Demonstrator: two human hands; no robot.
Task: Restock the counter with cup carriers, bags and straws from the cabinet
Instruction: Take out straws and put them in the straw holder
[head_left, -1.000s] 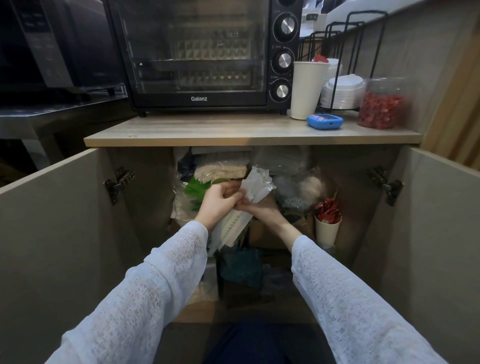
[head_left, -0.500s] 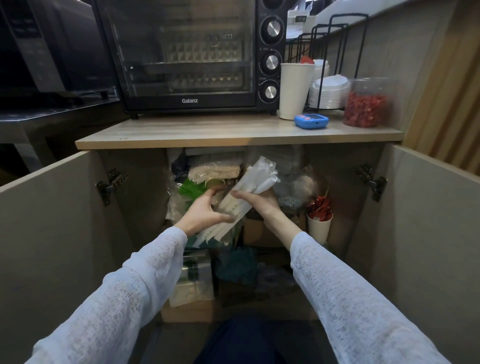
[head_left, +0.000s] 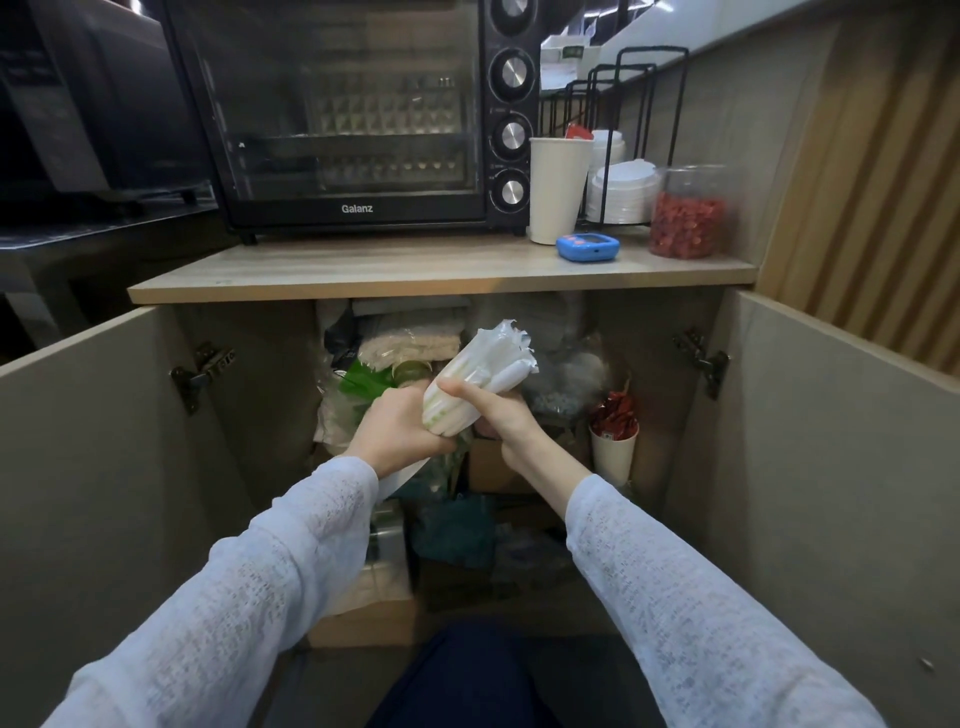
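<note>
Head view: straw pack coming out of the cabinet

Both hands hold 1 plastic-wrapped pack of straws (head_left: 475, 387) in front of the open cabinet (head_left: 571, 332), below the counter (head_left: 415, 267). Left hand (head_left: 400, 423) has its grip wrapped round the lower part of the pack. Right hand (head_left: 501, 413) has its grip closed round the middle, thumb across the front. Pack tilts up and to the right, with the loose crimped wrapper end on top.

Judgement: this is the lift-out step for the straws; carriers and bags not yet on the counter.

How to do it well:
- Keep the tilt shallow; if that top end is open, straws could slide out.
- Support from below with the left hand and steer with the right.
- Pull clear of the green bag (head_left: 363, 384) just behind the left hand, so it does not drag out too.
- Land it on bare counter left of the paper cup (head_left: 556, 189) and blue timer (head_left: 587, 247), in front of the oven (head_left: 343, 114).
</note>
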